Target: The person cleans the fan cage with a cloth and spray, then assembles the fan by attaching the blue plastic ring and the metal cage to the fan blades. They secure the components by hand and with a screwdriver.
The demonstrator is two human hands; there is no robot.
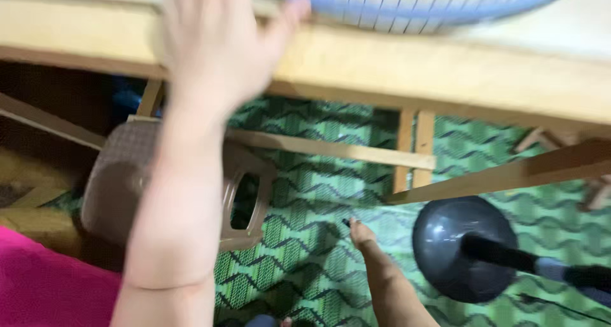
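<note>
My left hand point(213, 40) is raised at the top of the view, blurred, its back toward me. The fingertips run out of frame and the thumb is spread to the right. That thumb touches the blue rim of a white fan grille point(414, 5) lying on a light wooden surface point(445, 69). Nothing shows in the hand. My forearm runs down to the bottom left, crossing in front of a brown plastic stool point(118, 180). My right hand is not in view. A bare limb, seemingly a foot point(375, 263), rests on the mat at bottom centre.
A green zigzag-patterned mat point(318, 174) covers the floor under the wooden frame with its slats and legs point(414, 149). A dark round fan base point(445, 238) with a pole lies at the lower right. Pink cloth point(44, 282) fills the bottom left corner.
</note>
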